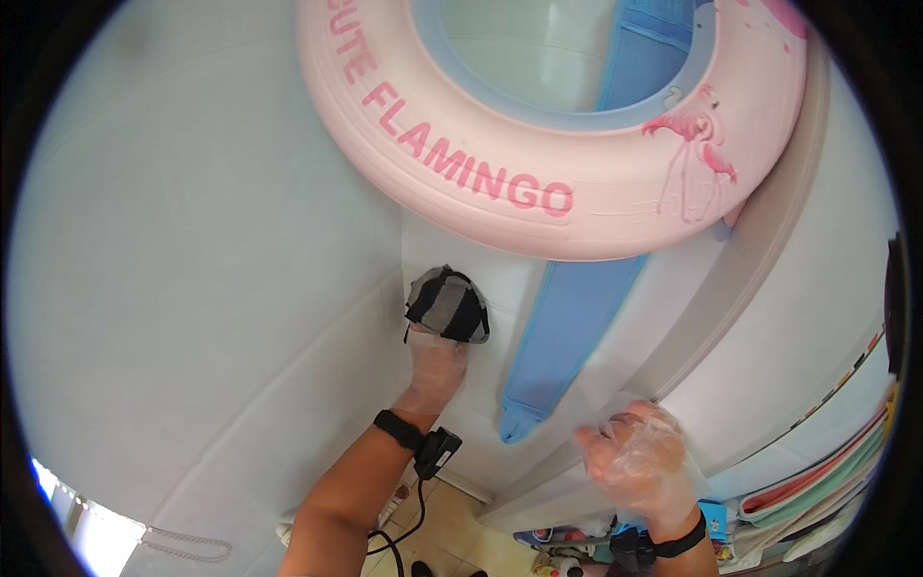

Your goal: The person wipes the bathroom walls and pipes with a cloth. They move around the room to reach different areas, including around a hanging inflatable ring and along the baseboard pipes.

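Observation:
My left hand [435,360], in a clear plastic glove, holds a grey-and-black striped cloth [448,304] against the white wall near the corner. Part of the fingers is hidden by the cloth. At lower right, my right hand [634,447] wears a loose clear glove, its fingers curled beside the edge of a pale panel; whether it grips anything is unclear. A pink inflatable swim ring [497,187] with flamingo prints hangs above both hands. Behind it, a blue fabric strip [573,332] hangs down between the hands.
Folded towels or cloths [807,476] hang at the lower right. Bottles [559,566] and other small items stand below my right hand. Tiled floor [440,530] shows at the bottom, with a black cable [421,505] running from my left wrist. A beaded chain [189,546] hangs at lower left.

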